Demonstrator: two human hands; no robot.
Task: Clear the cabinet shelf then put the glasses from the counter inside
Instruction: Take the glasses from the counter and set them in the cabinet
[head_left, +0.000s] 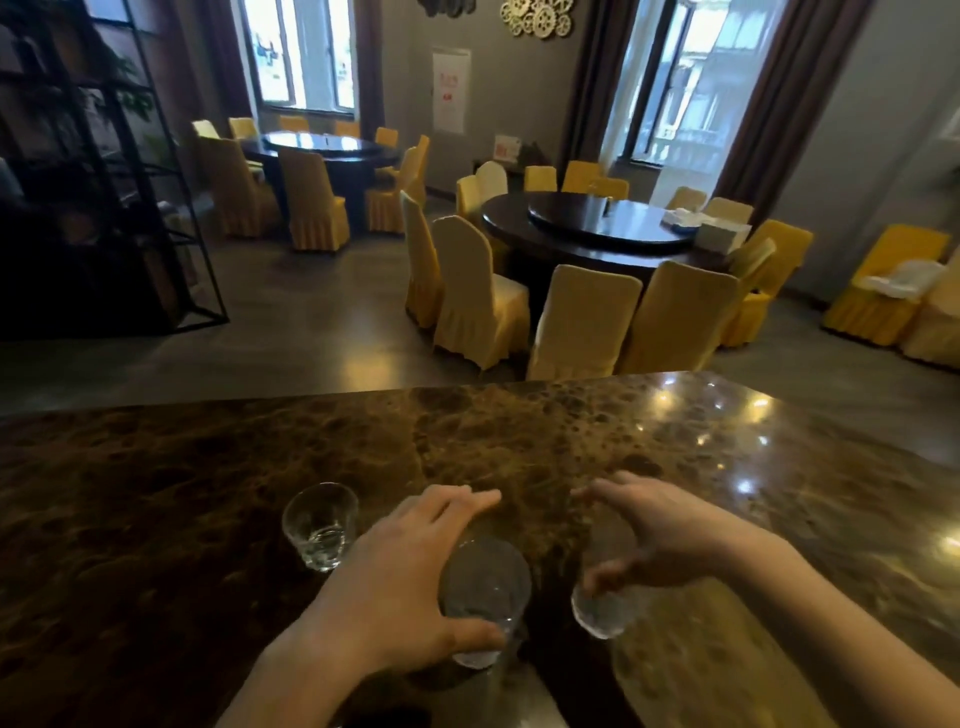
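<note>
Two dark round tables (587, 228) are ringed by yellow-covered chairs (470, 291) on a glossy grey floor (291, 332). Daylight is admitted through two curtained windows (301, 52); a black shelving frame (104, 171) is seen at left.

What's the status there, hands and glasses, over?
Left hand wrapped on a glass. Right hand gripping a second glass. Third glass stands free on the marble counter. Nothing blocking, over.
</note>
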